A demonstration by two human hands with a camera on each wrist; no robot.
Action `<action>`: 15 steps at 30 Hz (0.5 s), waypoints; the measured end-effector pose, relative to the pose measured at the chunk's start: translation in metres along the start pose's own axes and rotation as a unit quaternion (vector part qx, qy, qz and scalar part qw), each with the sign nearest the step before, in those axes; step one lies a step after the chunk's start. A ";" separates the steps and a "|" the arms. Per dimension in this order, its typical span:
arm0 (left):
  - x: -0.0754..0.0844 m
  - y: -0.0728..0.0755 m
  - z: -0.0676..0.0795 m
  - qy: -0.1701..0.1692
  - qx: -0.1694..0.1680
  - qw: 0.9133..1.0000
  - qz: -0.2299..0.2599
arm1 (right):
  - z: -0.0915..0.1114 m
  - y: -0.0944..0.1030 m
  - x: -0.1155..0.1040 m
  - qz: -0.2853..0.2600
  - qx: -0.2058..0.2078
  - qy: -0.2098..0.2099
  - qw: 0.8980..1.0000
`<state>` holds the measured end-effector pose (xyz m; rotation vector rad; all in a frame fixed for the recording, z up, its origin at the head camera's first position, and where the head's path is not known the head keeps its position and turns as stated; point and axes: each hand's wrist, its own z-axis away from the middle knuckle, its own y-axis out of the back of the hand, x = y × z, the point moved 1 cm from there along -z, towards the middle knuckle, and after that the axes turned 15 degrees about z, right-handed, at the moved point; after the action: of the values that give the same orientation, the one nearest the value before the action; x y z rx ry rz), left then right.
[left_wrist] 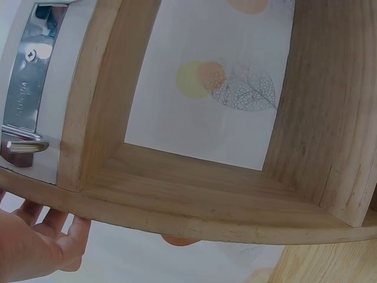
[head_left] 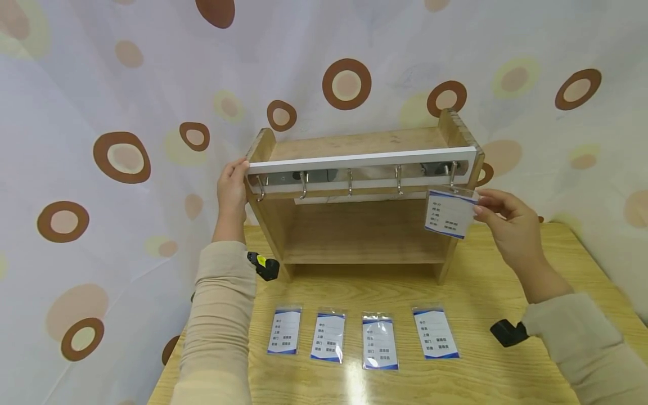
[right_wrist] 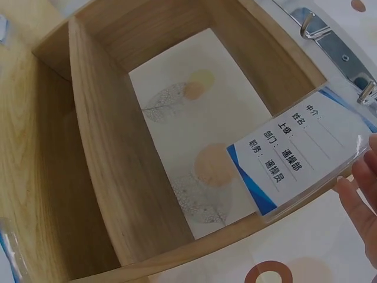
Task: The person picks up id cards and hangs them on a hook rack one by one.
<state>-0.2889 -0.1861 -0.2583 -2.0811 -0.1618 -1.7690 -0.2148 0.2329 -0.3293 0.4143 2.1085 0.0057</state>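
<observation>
Beige sleeves (head_left: 217, 332) reach in from both sides, each with a black device (head_left: 264, 266) near the cuff, the left one hiding part of the yellowish wood-grain table (head_left: 536, 270). Four clear-sleeved cards (head_left: 285, 332) lie there in a row, in front of an open wooden shelf unit (head_left: 364, 230) with visible grain and rough, pale-flecked top ends. Across its upper front runs a white rail (head_left: 324, 163) bearing a shiny metal strip and five curved hooks (head_left: 350, 183). Behind hangs a pale wall covering (head_left: 152, 73) printed with brown-ringed ovals. The left hand (head_left: 233, 188) rests its fingertips against the unit's left side. The right hand (head_left: 513, 230) pinches, between thumb and fingers, the right edge of a badge (head_left: 448, 216): flat, rectangular, clear plastic, white inside with blue corner bands and black Chinese lettering. It sits right at the rightmost hook; whether it is threaded on, I cannot tell.
</observation>
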 end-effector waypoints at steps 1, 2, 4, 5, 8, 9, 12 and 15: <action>0.000 0.000 0.000 0.000 0.000 1.000 0.000 | 0.002 0.001 0.001 0.009 0.001 -0.003 1.000; 0.000 0.000 0.000 -0.001 0.000 1.000 0.000 | 0.003 0.001 0.001 0.020 0.003 -0.007 1.000; 0.000 0.000 0.000 -0.002 -0.001 1.000 -0.002 | 0.007 0.002 0.002 0.024 0.004 -0.016 1.000; 0.000 0.000 0.000 -0.003 -0.001 1.000 -0.003 | 0.009 0.002 0.003 0.024 0.005 -0.022 0.999; 0.001 -0.001 -0.001 -0.002 -0.002 1.000 0.003 | 0.014 0.003 0.005 0.029 0.003 -0.040 0.999; 0.001 -0.001 -0.001 -0.002 -0.002 1.000 0.005 | 0.016 0.003 0.006 0.025 0.002 -0.046 0.999; 0.001 -0.002 -0.001 -0.003 -0.003 1.000 0.011 | 0.022 0.003 0.010 0.050 -0.001 -0.063 0.997; 0.001 -0.001 -0.001 -0.005 -0.005 1.000 0.008 | 0.028 0.004 0.016 0.088 -0.005 -0.073 0.993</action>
<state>-0.2896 -0.1853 -0.2566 -2.0911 -0.1388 -1.7538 -0.1985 0.2365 -0.3571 0.5765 1.9219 0.0850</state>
